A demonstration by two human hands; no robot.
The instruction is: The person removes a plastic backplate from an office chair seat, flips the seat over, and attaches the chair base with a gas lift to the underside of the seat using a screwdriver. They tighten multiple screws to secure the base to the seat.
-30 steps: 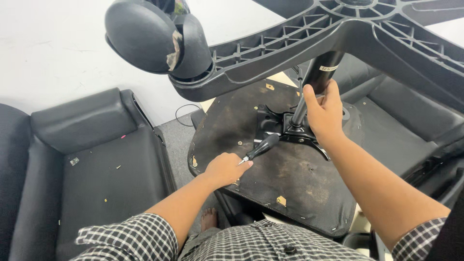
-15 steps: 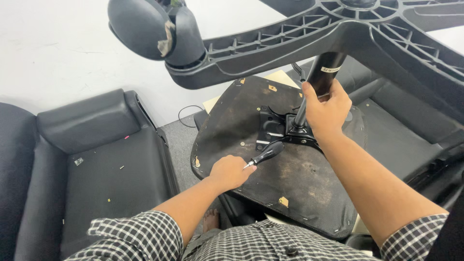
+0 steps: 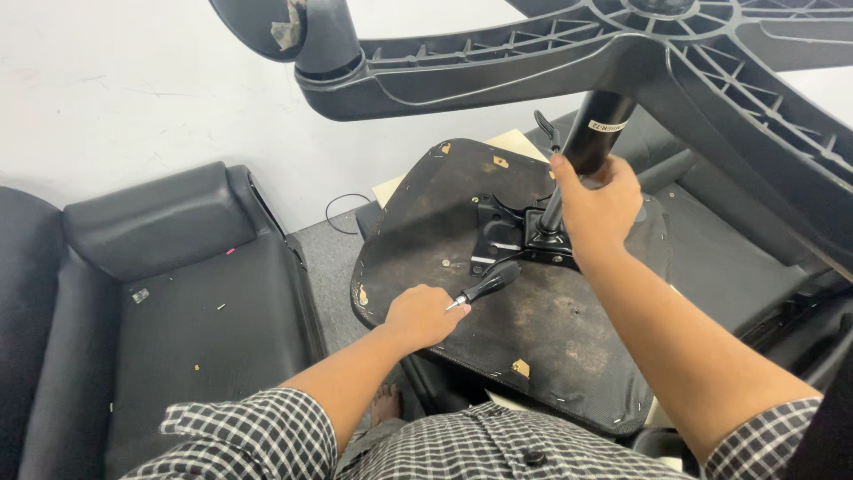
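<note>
An office chair lies upside down; the worn black underside of its seat [image 3: 551,338] faces me. My right hand [image 3: 597,206] grips the black gas-lift column [image 3: 593,133], which rises from the metal mounting plate [image 3: 511,233] to the star-shaped base [image 3: 622,53] overhead. My left hand [image 3: 422,316] rests on the seat's near left edge. It holds a screwdriver [image 3: 487,283] by the shaft, and the black handle points toward the plate. One caster [image 3: 293,27] shows at the top left, partly cut off.
A black leather sofa seat [image 3: 195,311] with small bits of debris lies to the left, and more black cushions [image 3: 737,249] sit to the right. A white wall is behind, a thin cable [image 3: 342,209] is on the grey floor, and my bare foot [image 3: 384,404] is under the seat.
The chair base and its caster have shifted up and to the right in view. My right hand has slid slightly higher on the column. My left hand and the screwdriver have barely moved.
</note>
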